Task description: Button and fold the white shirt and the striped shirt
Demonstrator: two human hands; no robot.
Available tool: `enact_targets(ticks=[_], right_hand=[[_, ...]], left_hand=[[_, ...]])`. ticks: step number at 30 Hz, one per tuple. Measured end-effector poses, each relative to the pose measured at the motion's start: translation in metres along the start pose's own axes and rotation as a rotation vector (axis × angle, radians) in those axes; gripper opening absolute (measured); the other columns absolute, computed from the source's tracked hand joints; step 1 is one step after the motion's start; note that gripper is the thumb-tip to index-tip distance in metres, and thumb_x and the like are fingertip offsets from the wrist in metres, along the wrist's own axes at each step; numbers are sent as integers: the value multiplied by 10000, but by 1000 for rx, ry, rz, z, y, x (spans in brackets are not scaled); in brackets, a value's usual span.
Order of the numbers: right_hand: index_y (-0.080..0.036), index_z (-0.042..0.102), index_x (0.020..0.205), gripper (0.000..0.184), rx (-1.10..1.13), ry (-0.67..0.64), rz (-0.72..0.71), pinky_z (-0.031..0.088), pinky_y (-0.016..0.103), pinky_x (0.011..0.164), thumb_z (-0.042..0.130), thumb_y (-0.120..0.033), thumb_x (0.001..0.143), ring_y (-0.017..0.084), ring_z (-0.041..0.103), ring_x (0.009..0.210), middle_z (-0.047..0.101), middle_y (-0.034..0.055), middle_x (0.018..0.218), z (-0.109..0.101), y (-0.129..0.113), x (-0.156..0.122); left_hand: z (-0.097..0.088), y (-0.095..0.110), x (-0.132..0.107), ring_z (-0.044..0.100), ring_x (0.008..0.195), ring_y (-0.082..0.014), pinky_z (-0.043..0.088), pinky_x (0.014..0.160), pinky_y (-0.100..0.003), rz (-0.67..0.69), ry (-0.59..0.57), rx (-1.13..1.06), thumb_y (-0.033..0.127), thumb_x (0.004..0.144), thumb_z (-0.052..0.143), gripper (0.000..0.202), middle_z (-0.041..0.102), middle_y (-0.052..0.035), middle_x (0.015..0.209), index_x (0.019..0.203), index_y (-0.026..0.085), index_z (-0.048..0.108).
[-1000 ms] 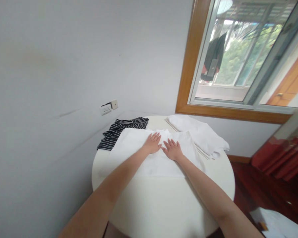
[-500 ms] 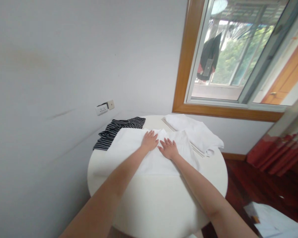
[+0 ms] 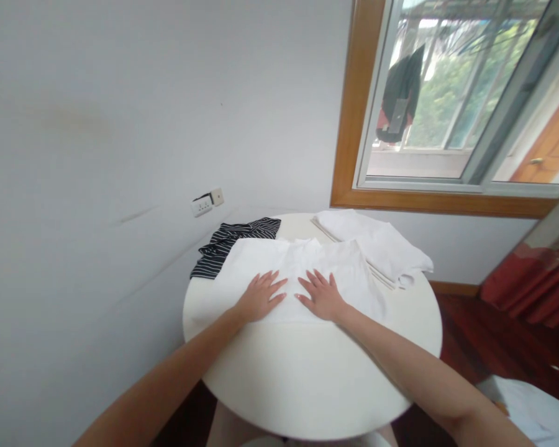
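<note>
A white garment (image 3: 302, 267) lies spread flat on a round white table (image 3: 307, 379). My left hand (image 3: 259, 297) rests palm down on its near part, fingers stretched out and apart. My right hand (image 3: 320, 296) lies flat beside it, a little to the right, fingers also spread. Neither hand holds anything. Both hands sit close to the garment's near edge.
A black-and-white striped garment (image 3: 233, 244) lies at the table's far left. A folded white cloth (image 3: 377, 245) lies at the far right. A wall socket (image 3: 201, 204) is on the wall behind. A wood-framed window (image 3: 447, 99) is at the right, dark wooden floor (image 3: 484, 347) below.
Both hands have slid back toward me over the white garment, from its middle to its near edge, and have moved slightly apart.
</note>
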State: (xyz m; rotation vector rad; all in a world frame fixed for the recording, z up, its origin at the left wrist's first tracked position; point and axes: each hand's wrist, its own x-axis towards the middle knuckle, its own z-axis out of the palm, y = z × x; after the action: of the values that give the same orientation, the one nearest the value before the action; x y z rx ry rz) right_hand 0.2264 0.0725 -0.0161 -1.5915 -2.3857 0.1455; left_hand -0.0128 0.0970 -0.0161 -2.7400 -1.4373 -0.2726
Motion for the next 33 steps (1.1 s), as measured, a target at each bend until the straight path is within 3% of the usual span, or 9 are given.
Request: enact_targets(ticks=[4,8,11,13,17,20,22,25,33], right_hand=[[-282,364,1442,655,-28,-5,14,84,611,1105,216,-643,916,303,177,1426,264,81,1535,4,-6,-8],[-265,394,1430,606,-9,15,15,93,563,1128,248,-588,938,287,186,1426,281,84,1527,1,-3,-16],[-244,429,1409,588,79,-51,-93,167,473,1147,364,-560,917,251,239,1413,324,76,1511,-14,16,-26],[-219,477,1373,548,124,-36,-111,261,389,1126,448,-490,897,221,345,1364,408,78,1465,-31,37,-34],[-127,601,1219,402,-36,181,316,419,355,979,418,-307,910,241,592,1094,614,159,1209,-66,83,-55],[-68,656,1090,392,-218,130,581,465,388,856,429,-332,912,302,635,988,643,230,1082,-76,104,-71],[-54,684,1014,453,-243,27,650,470,404,815,414,-405,922,332,643,971,657,254,1030,-74,109,-76],[-58,698,980,578,-180,-69,646,470,397,806,342,-511,935,330,651,975,678,247,1007,-64,110,-71],[-38,642,1106,544,-111,-27,633,455,356,860,406,-491,919,305,622,1074,646,248,1133,-54,112,-34]], left_hand=[[4,4,0,339,1369,-229,221,1138,-454,12,48,21,493,953,291,494,393,-42,1479,1385,312,448],[-11,-5,-10,368,1344,-251,246,1125,-436,-49,109,131,436,938,338,473,438,-83,1444,1325,245,530],[-36,-29,-25,410,1296,-287,287,1091,-429,-187,194,238,410,907,378,492,472,-132,1402,1313,181,535],[-53,-50,-36,500,1185,-311,366,1012,-428,-379,217,272,418,907,333,520,571,-181,1259,1266,113,554],[-71,-85,-49,604,981,-338,458,830,-416,-692,36,134,557,876,276,624,657,-199,1036,1058,86,642],[-68,-93,-48,628,928,-344,469,765,-401,-757,-112,21,651,828,286,676,679,-195,975,935,107,673],[-64,-93,-43,629,929,-352,470,751,-402,-750,-124,12,675,809,297,691,682,-201,970,909,107,677],[-57,-94,-36,630,940,-357,472,758,-404,-742,-100,-13,687,801,304,709,678,-212,1006,917,95,677],[-45,-110,-24,597,1067,-387,470,843,-425,-842,-95,-146,781,733,344,856,642,-246,1134,1022,46,674]])
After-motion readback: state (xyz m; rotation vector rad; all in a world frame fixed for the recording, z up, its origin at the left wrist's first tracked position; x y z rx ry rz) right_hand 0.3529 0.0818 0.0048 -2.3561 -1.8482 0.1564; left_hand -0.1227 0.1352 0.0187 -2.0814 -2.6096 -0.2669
